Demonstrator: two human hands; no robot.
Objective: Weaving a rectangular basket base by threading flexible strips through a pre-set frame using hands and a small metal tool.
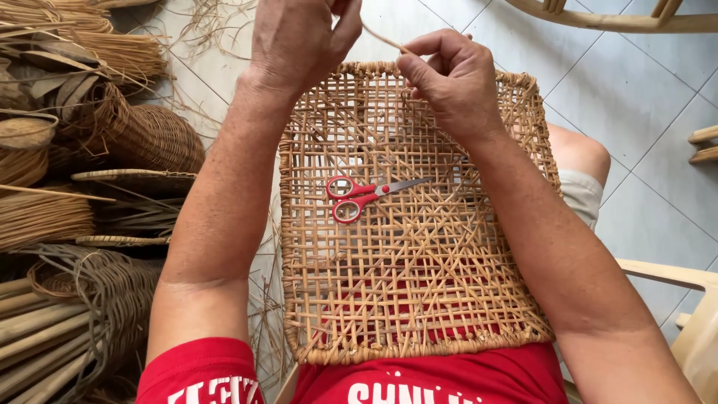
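Note:
A square woven cane panel rests on my lap, tilted away from me. Red-handled scissors lie on its middle. My left hand is raised above the panel's far left corner, fingers pinched on a thin cane strand. My right hand sits at the panel's far edge, thumb and forefinger pinching the same strand where it meets the weave. The strand runs taut between the two hands.
Bundles of cane strips and rattan, coils and woven baskets pile up on the left. Pale tiled floor lies beyond. Wooden chair parts show at top right and lower right.

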